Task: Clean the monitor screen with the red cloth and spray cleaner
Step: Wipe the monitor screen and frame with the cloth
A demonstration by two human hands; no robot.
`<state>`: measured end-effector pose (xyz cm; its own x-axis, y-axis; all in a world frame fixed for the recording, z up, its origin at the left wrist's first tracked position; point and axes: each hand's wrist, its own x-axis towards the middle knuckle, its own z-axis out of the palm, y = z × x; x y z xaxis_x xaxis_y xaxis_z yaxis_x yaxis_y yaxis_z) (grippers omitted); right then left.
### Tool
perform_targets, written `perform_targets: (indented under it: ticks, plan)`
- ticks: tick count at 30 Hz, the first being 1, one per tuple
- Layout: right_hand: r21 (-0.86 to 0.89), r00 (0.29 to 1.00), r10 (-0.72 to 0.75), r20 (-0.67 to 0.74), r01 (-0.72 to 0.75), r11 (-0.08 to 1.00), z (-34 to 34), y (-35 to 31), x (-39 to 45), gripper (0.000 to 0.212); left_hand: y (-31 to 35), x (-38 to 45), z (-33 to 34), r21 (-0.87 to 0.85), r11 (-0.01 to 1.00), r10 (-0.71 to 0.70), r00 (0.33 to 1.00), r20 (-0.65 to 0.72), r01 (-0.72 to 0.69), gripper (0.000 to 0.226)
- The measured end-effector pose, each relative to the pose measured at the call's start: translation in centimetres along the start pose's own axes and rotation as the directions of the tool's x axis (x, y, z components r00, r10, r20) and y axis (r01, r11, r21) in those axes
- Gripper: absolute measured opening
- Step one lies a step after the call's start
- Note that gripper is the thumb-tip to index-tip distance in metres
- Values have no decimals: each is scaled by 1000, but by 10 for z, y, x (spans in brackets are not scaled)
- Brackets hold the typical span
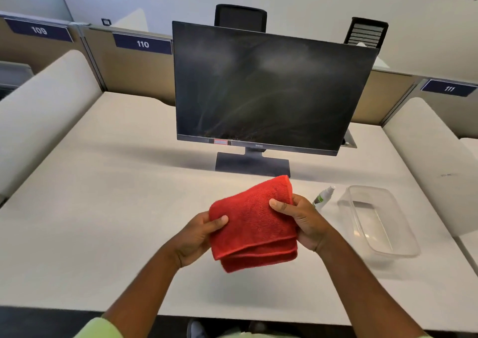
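My arms are bare from wrist to above the elbow. My left hand (196,236) and right hand (302,221) wear no rings or gloves. Pale lime-green sleeves (101,328) show at the bottom edge.

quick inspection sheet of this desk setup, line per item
surface: white desk, bare where visible
job's things: monitor off, streaked; red cloth folded, held above the desk; spray bottle lying right of the cloth
clutter: clear plastic tub at right, looks empty
grippers: left hand and right hand each pinch a cloth edge
cables: nothing seen
surroundings: partitions numbered 109, 110, 111; chair backs behind the monitor
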<state>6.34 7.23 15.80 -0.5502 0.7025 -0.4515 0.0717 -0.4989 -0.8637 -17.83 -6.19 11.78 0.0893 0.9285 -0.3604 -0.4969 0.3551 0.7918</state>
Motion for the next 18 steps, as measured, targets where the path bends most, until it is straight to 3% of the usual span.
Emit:
perform_targets:
  ticks: [3, 6, 9, 11, 14, 16, 18]
  plan:
    - [-20, 998, -42, 52, 43, 999, -18, 1, -5, 61, 5, 0, 5, 6, 999, 47, 998, -52, -46, 39]
    - [-161, 996, -86, -34, 79, 984, -27, -3, -10, 77, 12, -1, 20, 175, 979, 133, 974, -182, -101, 46]
    - [-323, 975, -156, -156, 99, 941, -31, -5, -16, 85, 12, 1, 38, 377, 922, 245, 879, -409, -82, 61]
    - [-419, 947, -242, -212, 136, 898, -32, -3, -17, 84, 11, 1, 47, 484, 872, 334, 811, -479, -73, 68]
    - [-488, 935, -331, -123, 234, 841, -40, -4, -20, 84, 10, -1, 59, 611, 780, 436, 818, -376, -135, 66]
    - [-561, 931, -365, -2, 301, 771, -47, -7, -24, 79, 9, -5, 67, 747, 648, 509, 814, -280, -148, 69]
    - [-683, 891, -449, 63, 367, 632, -54, -11, -27, 76, 8, -6, 76, 855, 501, 599, 766, -232, -133, 72]
